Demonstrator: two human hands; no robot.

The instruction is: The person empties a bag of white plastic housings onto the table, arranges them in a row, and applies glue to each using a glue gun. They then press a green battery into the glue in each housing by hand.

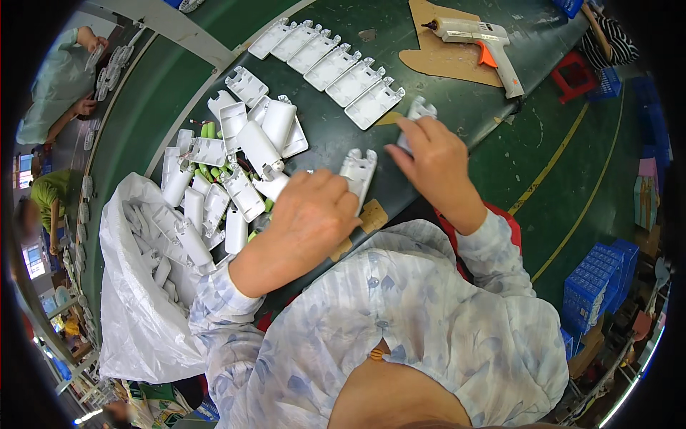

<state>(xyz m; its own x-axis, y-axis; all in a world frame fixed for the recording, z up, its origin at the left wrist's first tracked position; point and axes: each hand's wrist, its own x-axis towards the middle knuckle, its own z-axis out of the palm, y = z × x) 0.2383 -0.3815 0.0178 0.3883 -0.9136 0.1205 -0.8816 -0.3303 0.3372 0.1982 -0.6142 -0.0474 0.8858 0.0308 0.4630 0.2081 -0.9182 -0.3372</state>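
Note:
My left hand [304,218] is closed on a white plastic housing [361,170], held by its near end above the front of the dark green table [368,43]. Just to the right, my right hand [441,168] grips another white plastic housing [420,109] between thumb and fingers, at the right end of a slanting row. Several open white housings [332,66] lie side by side in that row, hollow side up. On the left is a loose heap of white housings [257,146], with green cylindrical cells [207,130] showing among them. My left fingertips are partly hidden.
A glue gun [477,36] with an orange trigger rests on brown cardboard [450,68] at the back right. A white sack [136,329] of white parts slumps at the left edge. Blue crates [593,282] and a red stool [572,75] stand right; co-workers sit left.

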